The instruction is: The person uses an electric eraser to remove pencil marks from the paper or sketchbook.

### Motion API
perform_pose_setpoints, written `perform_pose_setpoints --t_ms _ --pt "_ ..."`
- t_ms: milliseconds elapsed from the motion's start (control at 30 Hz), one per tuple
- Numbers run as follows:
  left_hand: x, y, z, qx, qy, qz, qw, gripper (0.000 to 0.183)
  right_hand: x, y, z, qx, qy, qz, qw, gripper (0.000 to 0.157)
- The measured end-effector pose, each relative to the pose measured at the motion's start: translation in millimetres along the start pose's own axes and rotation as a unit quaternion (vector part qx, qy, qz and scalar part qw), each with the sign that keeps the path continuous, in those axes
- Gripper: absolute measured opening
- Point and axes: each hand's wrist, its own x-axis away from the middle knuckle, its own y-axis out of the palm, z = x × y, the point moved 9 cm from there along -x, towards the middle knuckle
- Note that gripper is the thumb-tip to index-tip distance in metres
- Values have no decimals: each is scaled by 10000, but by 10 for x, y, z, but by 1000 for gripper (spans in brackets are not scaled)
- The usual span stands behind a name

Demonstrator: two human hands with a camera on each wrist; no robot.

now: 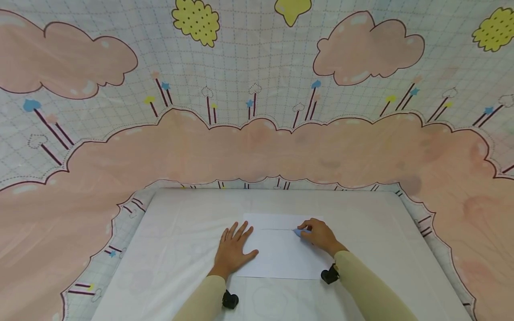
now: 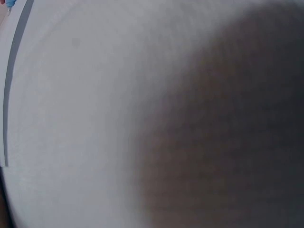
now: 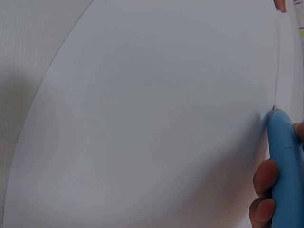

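Note:
A white sheet of paper point(image 1: 277, 258) lies flat on the white-covered table. My left hand point(image 1: 233, 251) rests with spread fingers at the sheet's left edge, its thumb lying on the paper. On the right, my right hand point(image 1: 320, 235) grips a thick blue pen-shaped tool point(image 3: 284, 156); its exact kind cannot be told. The tool's small tip touches the paper at the right end of a thin line point(image 1: 275, 229) that runs across the upper part. In the left wrist view, the tool's tip point(image 2: 9, 6) shows at the top left corner, while a dark blur covers the right side.
The table point(image 1: 192, 209) has a smooth white cover around the sheet. Behind it hangs a cloth point(image 1: 249, 151) printed with clouds. Dark wrist cameras, one on the left wrist point(image 1: 230, 300) and one on the right wrist point(image 1: 330, 274), sit by the sleeves.

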Motion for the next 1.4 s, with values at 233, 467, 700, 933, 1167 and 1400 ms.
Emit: perform_pose_setpoints --t_ms 233,467,700,933,1167,1400 --pt "-3 -1 -7 -2 -18 -23 10000 79 -12 23 -41 -169 -129 -20 9998 15" --pt "-5 2 -2 -8 -21 -35 10000 79 -29 73 -90 -199 -109 -101 9997 15" --pt "-1 -20 3 10 -4 -1 10000 79 -16 21 -73 33 -75 -20 10000 15" --pt "5 -35 13 20 35 74 10000 78 -12 55 -73 -83 -68 -77 9999 16" --pt "-17 -2 3 0 -33 -33 10000 79 -37 83 -122 -97 -136 -36 9999 14" --pt "-12 4 0 -30 -73 -128 9999 79 -28 55 -38 25 -40 -20 10000 15"
